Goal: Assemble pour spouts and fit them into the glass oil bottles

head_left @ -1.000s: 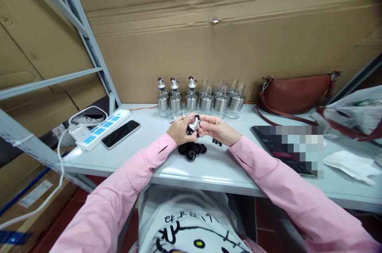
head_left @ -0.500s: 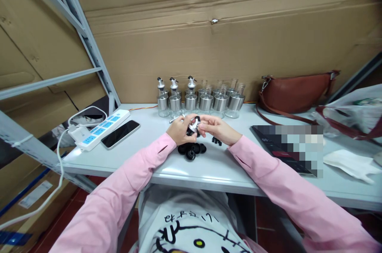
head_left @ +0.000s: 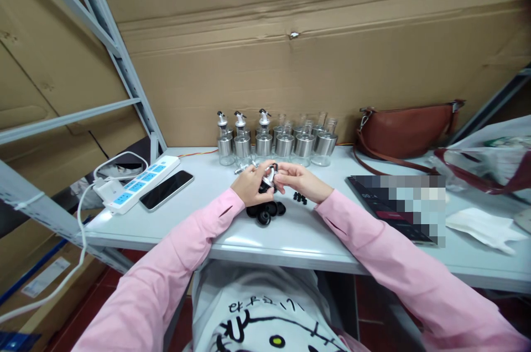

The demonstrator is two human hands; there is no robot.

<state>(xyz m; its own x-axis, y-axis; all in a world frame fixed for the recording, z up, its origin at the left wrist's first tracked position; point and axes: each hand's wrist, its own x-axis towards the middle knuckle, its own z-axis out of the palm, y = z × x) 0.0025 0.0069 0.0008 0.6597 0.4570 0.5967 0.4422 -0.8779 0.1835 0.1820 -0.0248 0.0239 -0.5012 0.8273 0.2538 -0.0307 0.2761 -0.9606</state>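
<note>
Above the middle of the table, my left hand (head_left: 251, 185) is wrapped round a silver-and-black bottle pourer (head_left: 269, 177). My right hand (head_left: 299, 179) pinches the pourer's right side with thumb and fingertips; the exact spot is hidden by the fingers. Just below the hands lies a heap of round black caps (head_left: 264, 213), partly covered by my left hand. Several small black plugs (head_left: 299, 197) sit in a cluster under my right hand. Behind my left fingers are small silver pieces (head_left: 244, 167), mostly hidden.
Several glass bottles with steel bands (head_left: 284, 145) stand at the back; three at the left carry pourers (head_left: 264, 117). A power strip (head_left: 143, 183) and a phone (head_left: 166, 190) lie left. At right are a tablet (head_left: 373, 205), brown bag (head_left: 409, 133), white cloth (head_left: 483, 226) and plastic bag (head_left: 493, 161).
Both hands stay on the bottle pourer, with only a slight shift of the fingers and of the pourer's black top. The whole view has tilted a little.
</note>
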